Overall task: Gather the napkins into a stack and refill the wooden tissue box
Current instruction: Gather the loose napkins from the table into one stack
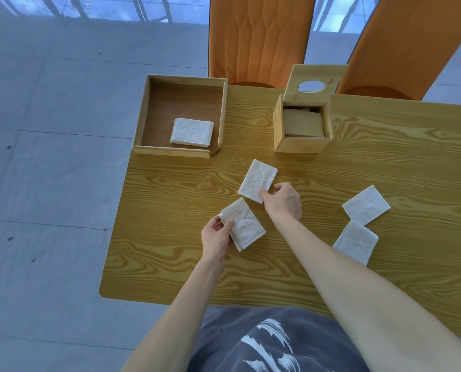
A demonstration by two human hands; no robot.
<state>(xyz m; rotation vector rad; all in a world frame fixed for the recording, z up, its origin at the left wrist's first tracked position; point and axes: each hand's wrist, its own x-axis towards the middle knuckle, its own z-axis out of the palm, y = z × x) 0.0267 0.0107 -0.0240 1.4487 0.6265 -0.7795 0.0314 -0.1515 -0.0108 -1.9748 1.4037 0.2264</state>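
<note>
Just short of the open tissue box [302,127], I see both hands pinching napkins: left hand [216,237] one napkin [244,226], right hand [283,201] another [257,179], seemingly for stacking.

A wood-grain table [170,264] carries a tray [140,114], a tissue box [296,145] and four loose napkins [365,205].

Crinkled matt paper napkins [258,180] — smooth wood-grain table [170,189], wooden tissue box [299,143].

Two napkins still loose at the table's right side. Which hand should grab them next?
Right, probably. The two loose napkins lie beside the right forearm, and the right hand only pinches one napkin. The left hand grips its own, farther away.
</note>
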